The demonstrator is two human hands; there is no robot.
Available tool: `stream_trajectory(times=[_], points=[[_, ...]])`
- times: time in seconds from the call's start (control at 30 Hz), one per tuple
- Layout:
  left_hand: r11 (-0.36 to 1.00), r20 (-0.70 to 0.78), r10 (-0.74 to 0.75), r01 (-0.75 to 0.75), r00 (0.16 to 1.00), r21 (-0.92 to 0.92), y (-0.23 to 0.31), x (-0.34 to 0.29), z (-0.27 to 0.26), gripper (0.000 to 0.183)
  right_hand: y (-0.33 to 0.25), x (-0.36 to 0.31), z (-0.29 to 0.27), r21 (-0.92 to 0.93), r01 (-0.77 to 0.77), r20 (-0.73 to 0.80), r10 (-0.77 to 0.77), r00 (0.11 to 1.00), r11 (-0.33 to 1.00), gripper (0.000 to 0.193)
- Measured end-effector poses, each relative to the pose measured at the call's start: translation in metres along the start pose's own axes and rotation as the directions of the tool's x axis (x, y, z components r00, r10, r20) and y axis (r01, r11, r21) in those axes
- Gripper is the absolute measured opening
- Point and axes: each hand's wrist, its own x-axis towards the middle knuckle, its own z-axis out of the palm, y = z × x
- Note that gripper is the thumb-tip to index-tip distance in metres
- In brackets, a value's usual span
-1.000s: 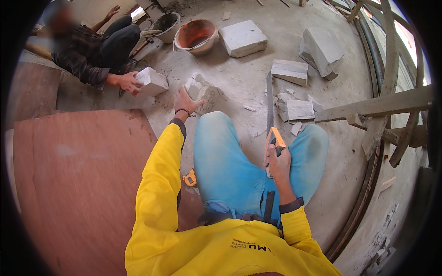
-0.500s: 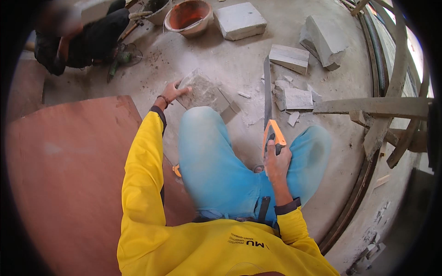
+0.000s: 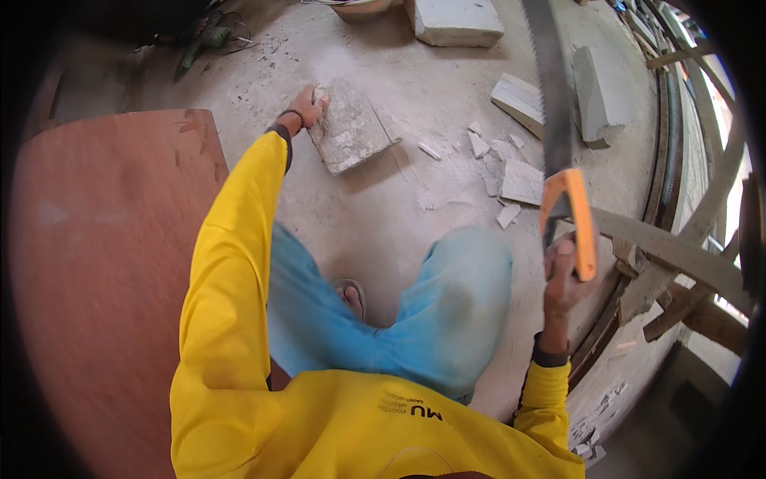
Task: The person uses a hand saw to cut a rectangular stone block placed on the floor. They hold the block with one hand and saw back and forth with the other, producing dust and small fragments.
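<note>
My left hand (image 3: 306,105) grips the far left edge of a rough, dusty grey block (image 3: 351,132) lying on the floor. The fingers curl over its edge. Off to the right, my right hand (image 3: 564,267) is closed round the orange and black handle of a handsaw (image 3: 554,104). Its long toothed blade points away from me and hides part of the floor and a pale block behind it. A wide gap separates the saw from the grey block.
Broken pale chunks (image 3: 521,182) and cut blocks (image 3: 597,100) lie right of centre. A large block (image 3: 456,22) and a bucket (image 3: 363,9) stand far ahead. A reddish board (image 3: 120,263) covers the left side. Wooden beams (image 3: 670,243) jut in at right. A green power tool (image 3: 203,44) lies far left.
My right hand has swung the saw to the right and lifted it. My left hand still grips the grey block. The view has shifted, and the co-worker at far left has mostly left the picture.
</note>
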Motion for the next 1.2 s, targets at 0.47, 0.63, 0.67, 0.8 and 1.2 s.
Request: stream_trajectory(times=[0.47, 0.63, 0.67, 0.8, 1.2], points=[[0.981, -0.336, -0.048, -0.018, 0.941, -0.191, 0.064, -0.063, 0.051, 0.056, 0.073, -0.092, 0.117, 0.114, -0.413, 0.410, 0.335, 0.848, 0.904, 0.051], [0.952, -0.574, -0.226, 0.054, 0.787, -0.301, 0.071, -0.095, 0.087, 0.075, 0.059, -0.081, 0.121, 0.127, -0.420, 0.448, 0.326, 0.833, 0.899, 0.052], [0.942, -0.603, -0.286, 0.105, 0.744, -0.318, 0.077, -0.104, 0.092, 0.081, 0.061, -0.079, 0.123, 0.126, -0.411, 0.448, 0.318, 0.836, 0.903, 0.052], [0.846, -0.450, -0.459, 0.222, 0.766, -0.485, 0.113, -0.136, 0.091, 0.093, 0.062, -0.074, 0.127, 0.085, -0.423, 0.474, 0.337, 0.813, 0.902, 0.053], [0.842, -0.450, -0.530, 0.385, 0.719, -0.377, 0.140, -0.147, 0.083, 0.092, 0.079, -0.086, 0.125, 0.025, -0.481, 0.550, 0.390, 0.739, 0.877, 0.055]])
